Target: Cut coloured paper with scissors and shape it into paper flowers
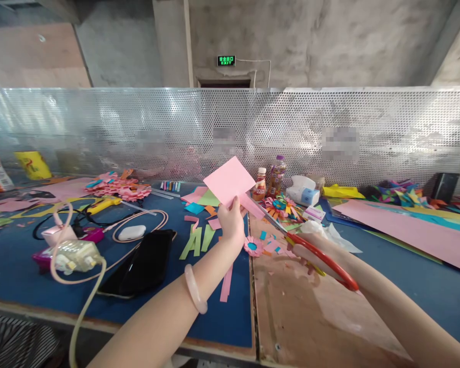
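Observation:
My left hand (pixel 232 222) pinches a sheet of pink paper (pixel 230 178) by its lower edge, up above the table. A narrower pink strip (pixel 253 205) angles down from that sheet toward the right. In my right hand (pixel 306 253) are scissors (pixel 324 258) with red and yellow handles, their metal blades pointing up and left at the strip. Whether the blades touch the paper I cannot tell. Below lie green paper strips (pixel 197 241), pink strips (pixel 226 283) and a small pink paper flower (pixel 253 246) with a blue centre.
A black phone (pixel 143 263), a white earphone case (pixel 132 233), cables and a power strip (pixel 74 253) lie at left. Bottles (pixel 277 176), a tissue pack (pixel 302 191) and paper flowers (pixel 281 207) stand behind. Large pink sheets (pixel 410 225) lie at right. A perforated metal screen (pixel 176 112) borders the back.

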Demonstrator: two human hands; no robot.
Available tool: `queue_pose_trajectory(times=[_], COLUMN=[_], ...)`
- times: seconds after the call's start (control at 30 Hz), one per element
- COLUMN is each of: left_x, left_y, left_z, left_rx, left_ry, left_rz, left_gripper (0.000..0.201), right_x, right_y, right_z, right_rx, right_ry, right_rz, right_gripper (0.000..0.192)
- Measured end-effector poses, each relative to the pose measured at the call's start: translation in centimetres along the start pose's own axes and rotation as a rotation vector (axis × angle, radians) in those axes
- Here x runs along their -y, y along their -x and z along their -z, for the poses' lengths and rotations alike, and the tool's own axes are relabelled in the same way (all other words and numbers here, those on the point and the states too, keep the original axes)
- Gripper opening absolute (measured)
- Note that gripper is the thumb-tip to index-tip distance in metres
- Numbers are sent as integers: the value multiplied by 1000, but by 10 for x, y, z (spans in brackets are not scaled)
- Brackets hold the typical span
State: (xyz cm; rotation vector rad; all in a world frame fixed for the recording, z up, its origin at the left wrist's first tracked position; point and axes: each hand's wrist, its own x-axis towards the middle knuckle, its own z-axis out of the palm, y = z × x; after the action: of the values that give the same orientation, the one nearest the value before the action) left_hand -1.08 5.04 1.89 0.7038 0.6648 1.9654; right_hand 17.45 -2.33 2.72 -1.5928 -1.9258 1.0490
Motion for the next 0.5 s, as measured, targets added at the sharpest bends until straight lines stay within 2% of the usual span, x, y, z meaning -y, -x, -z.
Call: queue_pose_trajectory(times=[0.17, 0.33, 0.5], left_x=[-2, -2, -1], left_y=[0, 0, 1], left_z=[-1, -1, 0], left_rx=[-15, -14, -19], left_ry=[-11, -16, -26], left_rz=[-8, -6, 0], left_gripper=[14, 16, 18], right_x=[-3, -4, -3], right_y=[-2, -2, -2], right_z=[3, 2, 0], right_rx=[-5, 2, 20], right_ry=[91, 39, 62], right_rz=[45, -23, 11], right_gripper=[14, 12, 12])
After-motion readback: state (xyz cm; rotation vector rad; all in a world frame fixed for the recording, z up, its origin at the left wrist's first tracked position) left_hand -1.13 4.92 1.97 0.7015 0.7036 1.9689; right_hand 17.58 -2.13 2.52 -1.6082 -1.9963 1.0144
